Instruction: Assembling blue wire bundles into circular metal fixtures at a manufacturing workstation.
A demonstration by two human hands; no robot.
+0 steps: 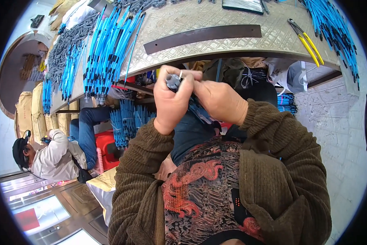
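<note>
My left hand [170, 102] is closed around a dark grey bundle [173, 83], whose rounded ends poke out between thumb and fingers. My right hand [218, 100] presses against it from the right, fingers bent in; what they grip is hidden behind the left hand. Thin blue rods [197, 111] with dark parts show just below both hands, over my lap; whether they belong to the bundle I cannot tell. Both hands are in front of the table's near edge.
On the table [183, 22] lie a flat dark metal strip [204, 38], yellow-handled pliers [306, 43], piles of blue rods with black ends [108, 53] and a heap of grey pieces [65, 57]. A co-worker [57, 153] sits at left beside a red stool [106, 149]. More blue rods [128, 122] stand under the table.
</note>
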